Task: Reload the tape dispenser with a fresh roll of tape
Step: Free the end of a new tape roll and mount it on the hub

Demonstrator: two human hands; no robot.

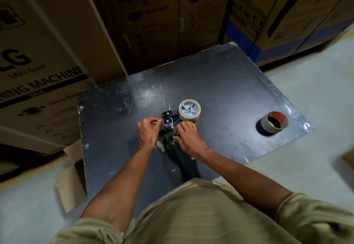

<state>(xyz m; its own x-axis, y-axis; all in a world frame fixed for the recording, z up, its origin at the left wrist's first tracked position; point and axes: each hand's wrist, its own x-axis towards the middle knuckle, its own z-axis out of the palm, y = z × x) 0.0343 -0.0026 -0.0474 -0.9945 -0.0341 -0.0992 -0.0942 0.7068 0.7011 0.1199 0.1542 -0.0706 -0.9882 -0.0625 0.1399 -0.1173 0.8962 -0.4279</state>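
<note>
A black tape dispenser (168,119) lies flat on the dark table (220,82). A tan roll of tape (190,110) sits on its grey hub wheel at the dispenser's right end. My left hand (147,132) pinches something thin beside the metal roller at the dispenser's left side; I cannot tell whether it is the tape end. My right hand (188,137) presses fingers-down on the dispenser's frame just below the roll. The handle is hidden under my hands. An empty cardboard tape core (273,123) with a reddish inside stands at the table's right.
Large cardboard washing-machine boxes (46,67) stand close behind and left of the table. More boxes with a blue band (268,38) stand at the back right. A smaller open carton (70,176) sits on the pale floor by the table's left edge.
</note>
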